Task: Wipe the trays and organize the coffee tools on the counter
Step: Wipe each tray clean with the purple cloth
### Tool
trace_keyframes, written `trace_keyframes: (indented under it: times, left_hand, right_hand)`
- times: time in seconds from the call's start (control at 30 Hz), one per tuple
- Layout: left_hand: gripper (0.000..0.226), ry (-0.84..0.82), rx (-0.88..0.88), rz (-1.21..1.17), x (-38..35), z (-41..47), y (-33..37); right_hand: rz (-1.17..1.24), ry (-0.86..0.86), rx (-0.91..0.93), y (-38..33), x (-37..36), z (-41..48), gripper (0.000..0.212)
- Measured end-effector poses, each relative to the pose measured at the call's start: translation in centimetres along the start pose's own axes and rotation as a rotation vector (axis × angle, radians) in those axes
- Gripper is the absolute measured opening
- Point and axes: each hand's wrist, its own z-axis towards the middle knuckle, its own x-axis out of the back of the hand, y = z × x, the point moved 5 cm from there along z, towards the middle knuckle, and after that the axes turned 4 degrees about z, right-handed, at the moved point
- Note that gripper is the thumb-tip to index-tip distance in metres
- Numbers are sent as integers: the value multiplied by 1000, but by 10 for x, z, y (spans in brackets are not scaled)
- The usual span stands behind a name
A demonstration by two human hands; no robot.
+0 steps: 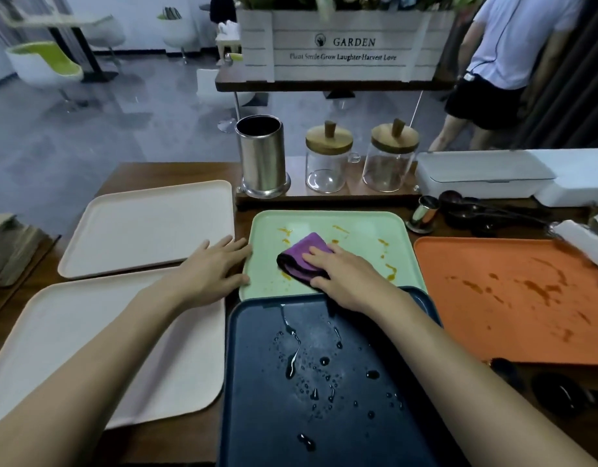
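Bare forearms (pixel 105 348); L hand (pixel 216 271), R hand (pixel 344 278) bare.

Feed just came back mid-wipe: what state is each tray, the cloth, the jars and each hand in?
Mint green rectangular tray: orange streaks.
Folded purple cloth: pressed on green tray.
Dark blue tray: wet with droplets.
Orange tray: dark stains.
Two pale cream trays: look clean.
Two glass jars: wooden lids on.
Left hand: flat, at green tray's edge.
Right hand: flat on cloth.

Navy tray (pixel 257 406) — cut off below; its rim partly hides green tray (pixel 311 220).
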Motion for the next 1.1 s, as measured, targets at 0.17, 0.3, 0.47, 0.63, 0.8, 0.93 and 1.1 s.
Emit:
trace_keyframes:
  times: [0.17, 0.3, 0.47, 0.63, 0.8, 0.93, 1.1]
  left_hand:
    - [91, 1, -35, -62, -7, 1, -13]
    - [78, 9, -105, -106, -1, 5, -13]
    - [84, 11, -135, -181, 3, 21, -16]
    - [91, -40, -135, -143, -1, 31, -22]
    - [99, -26, -165, -126, -1, 30, -23]
    - [101, -48, -161, -118, -4, 32, -26]
    - [101, -71, -171, -136, -5, 33, -27]
  right_hand:
    - [-2, -23, -23, 0, -1, 0, 62]
    - [5, -53, -29, -1, -3, 1, 64]
    - [32, -40, -43, 0, -5, -1, 66]
    - [26, -24, -37, -4, -12, -9, 70]
    - [-14, 6, -32, -7, -16, -10, 66]
    - [-53, 6, -9, -12, -17, -10, 59]
    - [-162, 24, 14, -20, -14, 21, 57]
